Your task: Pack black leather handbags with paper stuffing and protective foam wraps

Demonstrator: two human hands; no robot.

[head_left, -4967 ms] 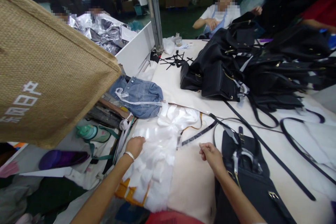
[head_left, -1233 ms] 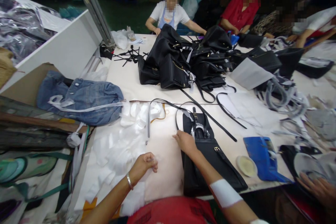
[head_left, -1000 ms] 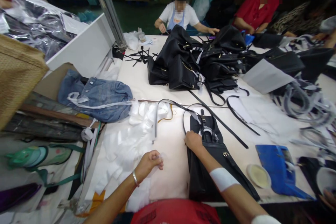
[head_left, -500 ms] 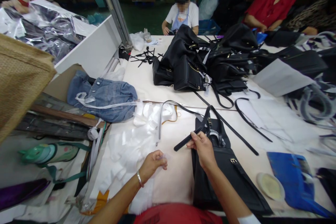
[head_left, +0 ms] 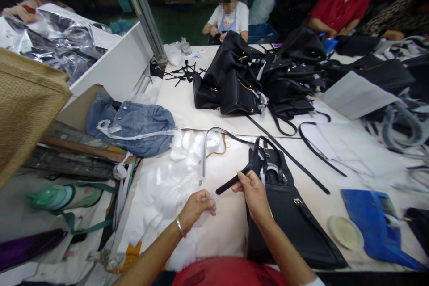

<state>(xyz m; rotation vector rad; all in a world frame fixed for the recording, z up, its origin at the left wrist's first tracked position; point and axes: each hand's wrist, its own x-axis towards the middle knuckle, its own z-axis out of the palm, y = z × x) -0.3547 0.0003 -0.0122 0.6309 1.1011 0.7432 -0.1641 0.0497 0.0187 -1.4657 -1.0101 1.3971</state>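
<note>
Between the thumb and fingers of my right hand (head_left: 253,194) is a black strap (head_left: 228,185), its rounded free end pointing left. That strap runs back toward the top of a black bag (head_left: 284,219), which lies on the table under my right forearm. My left hand (head_left: 197,209), with a bracelet at the wrist, is closed in a pinch on a thin, see-through piece of plastic film (head_left: 205,216). A pile of white translucent film sheets (head_left: 157,187) lies beside my left hand. The hands are apart, with the strap's tip close to my left fingers.
Stacked black bags (head_left: 231,85) stand farther back. A denim bag (head_left: 134,125) lies at left, above a green bottle (head_left: 67,196). To the right are a round dish (head_left: 346,232) and a blue dustpan-like object (head_left: 372,223). Co-workers sit across the table.
My right hand has shifted slightly left and down with the strap, bringing its tip nearer my left hand. My left hand has barely moved.
</note>
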